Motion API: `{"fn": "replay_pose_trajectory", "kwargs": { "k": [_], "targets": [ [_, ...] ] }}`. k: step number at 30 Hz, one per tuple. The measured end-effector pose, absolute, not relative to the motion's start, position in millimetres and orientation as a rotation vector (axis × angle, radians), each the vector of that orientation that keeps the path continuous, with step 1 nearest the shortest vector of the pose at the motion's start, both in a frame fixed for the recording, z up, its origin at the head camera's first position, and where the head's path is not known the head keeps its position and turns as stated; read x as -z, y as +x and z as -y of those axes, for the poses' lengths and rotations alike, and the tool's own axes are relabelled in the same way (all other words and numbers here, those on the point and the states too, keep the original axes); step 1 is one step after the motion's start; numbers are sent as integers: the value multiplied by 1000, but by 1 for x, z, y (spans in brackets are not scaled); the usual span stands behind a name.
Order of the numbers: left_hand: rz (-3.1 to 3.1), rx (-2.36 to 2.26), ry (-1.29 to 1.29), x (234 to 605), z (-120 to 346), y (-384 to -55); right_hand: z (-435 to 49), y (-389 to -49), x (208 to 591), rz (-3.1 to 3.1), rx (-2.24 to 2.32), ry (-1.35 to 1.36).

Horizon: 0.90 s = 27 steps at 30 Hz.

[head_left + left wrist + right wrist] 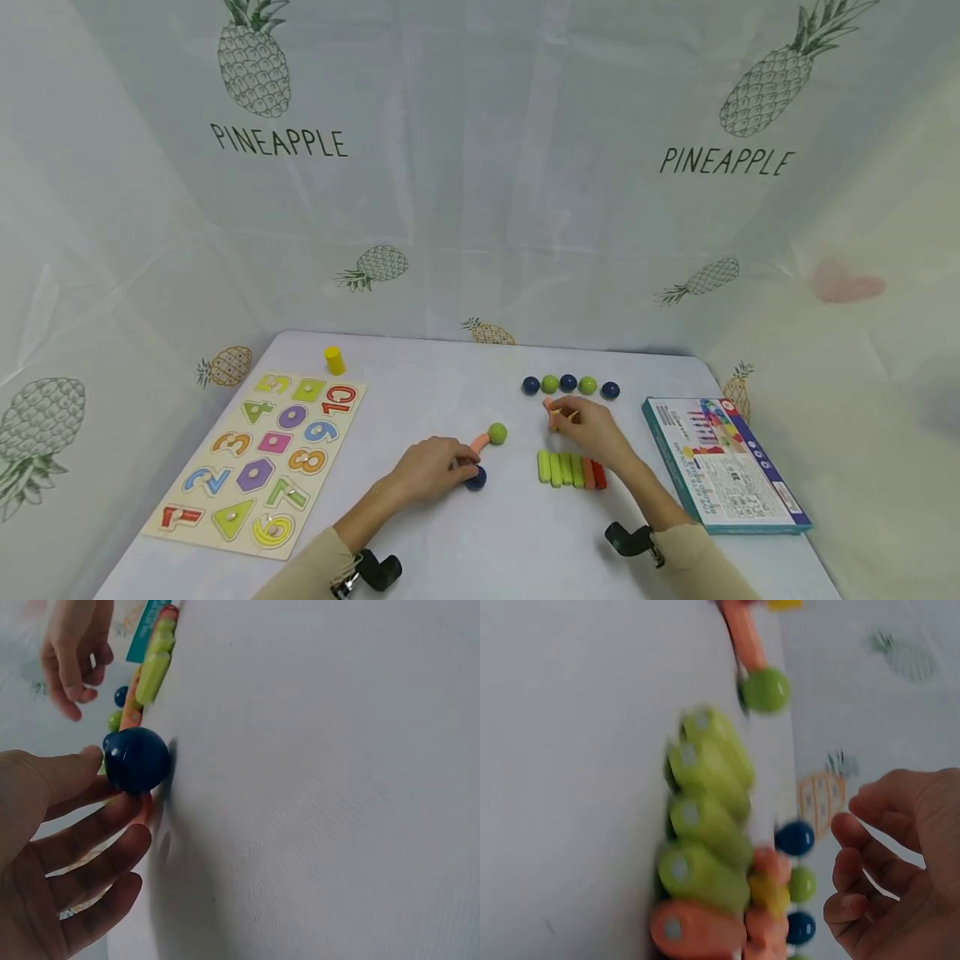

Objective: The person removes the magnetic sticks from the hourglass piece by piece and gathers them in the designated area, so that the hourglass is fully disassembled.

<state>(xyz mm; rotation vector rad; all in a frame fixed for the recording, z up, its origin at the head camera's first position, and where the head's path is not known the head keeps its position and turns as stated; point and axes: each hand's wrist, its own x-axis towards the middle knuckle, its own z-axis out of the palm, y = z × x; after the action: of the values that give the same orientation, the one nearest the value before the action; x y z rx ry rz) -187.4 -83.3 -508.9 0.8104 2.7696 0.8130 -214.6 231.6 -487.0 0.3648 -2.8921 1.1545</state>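
My left hand (431, 471) pinches a dark blue ball (138, 760) between thumb and fingers, just above the white table. Beside its fingertips an orange stick (480, 442) runs to a green ball (497, 433). My right hand (592, 429) hovers over a short row of orange and yellow sticks (768, 896), which it partly hides in the head view. Its fingers are loosely bent, and both wrist views show nothing held. Nearer the front lie green sticks (560, 469), with a salmon stick (588, 473) and a red stick (600, 475) at their right end.
Blue and green balls (568, 383) form a row at the back. A number puzzle board (345, 417) lies on the left, a yellow cylinder (334, 361) behind it. A teal-edged box (723, 467) is on the right. Patterned curtains surround the table (450, 550).
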Motion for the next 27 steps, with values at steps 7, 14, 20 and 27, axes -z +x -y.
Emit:
{"fn": "replay_pose_trajectory", "kwargs": {
  "k": [7,14,20,27],
  "targets": [
    [-2864,-714,834,508,78,-194,-184,-191,495,2995,-1007,800],
    [-2897,-606,897,511,73,-195,-150,-177,509,3069,-713,972],
    [-2918,-599,917,513,71,-196,-138,-174,513,3013,-534,947],
    [-2918,-615,846,512,71,-199,-133,-176,509,3027,-504,939]
  ]
}}
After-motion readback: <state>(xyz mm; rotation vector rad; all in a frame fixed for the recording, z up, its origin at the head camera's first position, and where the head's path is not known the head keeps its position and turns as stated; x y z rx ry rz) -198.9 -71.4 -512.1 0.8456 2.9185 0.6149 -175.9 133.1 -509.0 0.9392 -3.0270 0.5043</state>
